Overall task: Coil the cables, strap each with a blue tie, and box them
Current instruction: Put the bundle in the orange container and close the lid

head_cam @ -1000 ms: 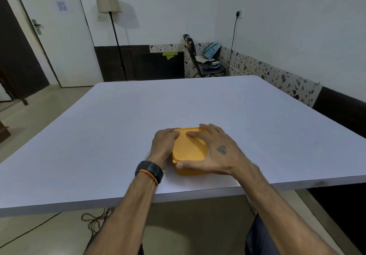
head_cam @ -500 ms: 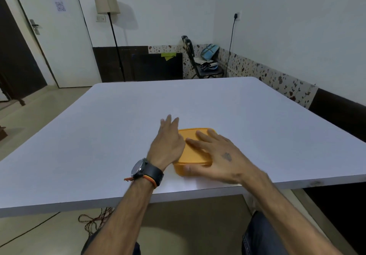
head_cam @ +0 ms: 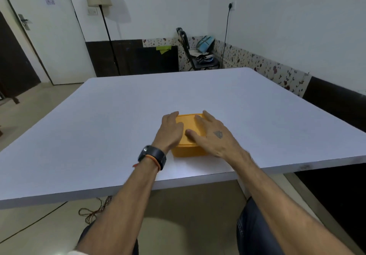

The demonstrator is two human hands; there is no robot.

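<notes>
While both palms lie flat on its lid, the orange box [head_cam: 189,135] sits closed on the white counter [head_cam: 118,116], low in the middle of the frame near the front edge. The left hand [head_cam: 170,131] covers the lid's left side, fingers straight and together. The right hand [head_cam: 213,135] spreads over the right side, fingers splayed, seemingly pressing down. Neither hand grips anything.

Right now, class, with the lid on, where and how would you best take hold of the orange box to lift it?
Probably by the orange box side walls below the lid rim, one hand on each side. The left hand and right hand flank it; the flat lid offers the fingers no grip.
</notes>
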